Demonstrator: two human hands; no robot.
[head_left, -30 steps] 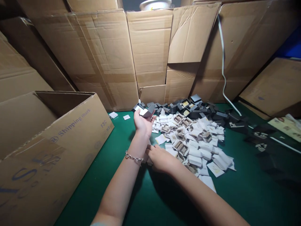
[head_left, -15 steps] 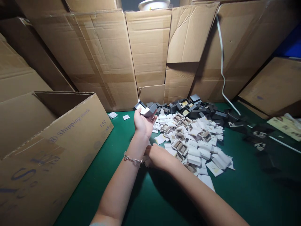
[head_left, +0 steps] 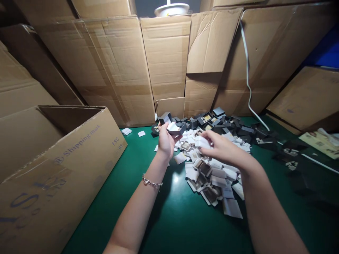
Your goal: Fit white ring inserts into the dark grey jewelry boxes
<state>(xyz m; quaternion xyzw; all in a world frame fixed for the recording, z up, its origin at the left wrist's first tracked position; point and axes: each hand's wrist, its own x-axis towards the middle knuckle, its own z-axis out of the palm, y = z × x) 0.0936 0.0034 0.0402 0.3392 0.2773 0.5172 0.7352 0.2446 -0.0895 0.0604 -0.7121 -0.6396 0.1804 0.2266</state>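
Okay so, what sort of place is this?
Likely a packing workstation: an open carton printed "Shipping mark", cardboard boxes stacked behind, and small black boxes piled on a green surface.

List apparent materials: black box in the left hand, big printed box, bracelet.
Black box: matte, probably coated card or plastic; crisp edges, little shine, so open.
Big printed box: dull brown cardboard, likely corrugated; thick, rough top edge.
Bracelet: likely polished silver-toned metal; bright glints on its links.

Silver on my left wrist (head_left: 157, 169), right there!
And it's a chain bracelet (head_left: 152, 182), one loop of linked metal, bright and catching the light; both my forearms (head_left: 132, 213) are bare, and so are my fingers (head_left: 212, 136).
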